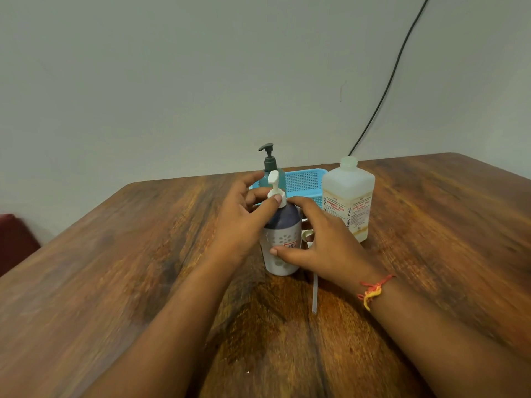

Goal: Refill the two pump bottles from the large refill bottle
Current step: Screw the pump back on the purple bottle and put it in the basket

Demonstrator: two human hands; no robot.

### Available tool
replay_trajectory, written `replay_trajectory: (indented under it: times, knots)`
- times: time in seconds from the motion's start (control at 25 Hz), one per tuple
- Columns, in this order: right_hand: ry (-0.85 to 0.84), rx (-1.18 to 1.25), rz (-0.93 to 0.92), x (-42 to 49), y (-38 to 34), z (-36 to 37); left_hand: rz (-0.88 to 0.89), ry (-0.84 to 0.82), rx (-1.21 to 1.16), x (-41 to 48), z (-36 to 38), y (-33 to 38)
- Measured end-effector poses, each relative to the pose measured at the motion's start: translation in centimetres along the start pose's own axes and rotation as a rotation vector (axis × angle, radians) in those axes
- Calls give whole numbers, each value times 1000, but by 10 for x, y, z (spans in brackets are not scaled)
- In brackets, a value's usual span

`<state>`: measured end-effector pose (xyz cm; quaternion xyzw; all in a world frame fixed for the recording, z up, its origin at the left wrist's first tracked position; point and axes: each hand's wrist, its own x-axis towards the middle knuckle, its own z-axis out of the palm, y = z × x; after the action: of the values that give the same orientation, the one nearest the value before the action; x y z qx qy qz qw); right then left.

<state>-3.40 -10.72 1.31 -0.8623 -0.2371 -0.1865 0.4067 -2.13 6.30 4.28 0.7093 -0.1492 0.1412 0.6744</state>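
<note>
A purple and white pump bottle (283, 239) stands upright in the middle of the wooden table (143, 254). My left hand (244, 222) grips its white pump collar (276, 193) with thumb and fingers. My right hand (321, 242) wraps around the bottle's body. Behind it a teal pump bottle (271, 168) with a dark pump stands in a blue basket (306, 182). The large translucent refill bottle (347, 199) stands uncapped to the right, with a pale liquid low in it.
A thin clear tube (315, 294) lies on the table just below my right hand. A small pale cap (309, 234) sits between the pump bottle and the refill bottle. A black cable (393, 73) runs down the wall. A red seat (14, 239) is at left.
</note>
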Motion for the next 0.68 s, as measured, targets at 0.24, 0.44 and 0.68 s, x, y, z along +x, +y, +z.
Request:
replay_trajectory:
  times: [0.24,0.44,0.68]
  knots:
    - [5,-4,6,0,-1,0,-9,-20,-23,0,2,-1]
    - [8,-2,9,0,-2,-1,11,28,34,-2,7,-2]
    - [-23,52,41,3,1,-2,10,-94,56,2,0,0]
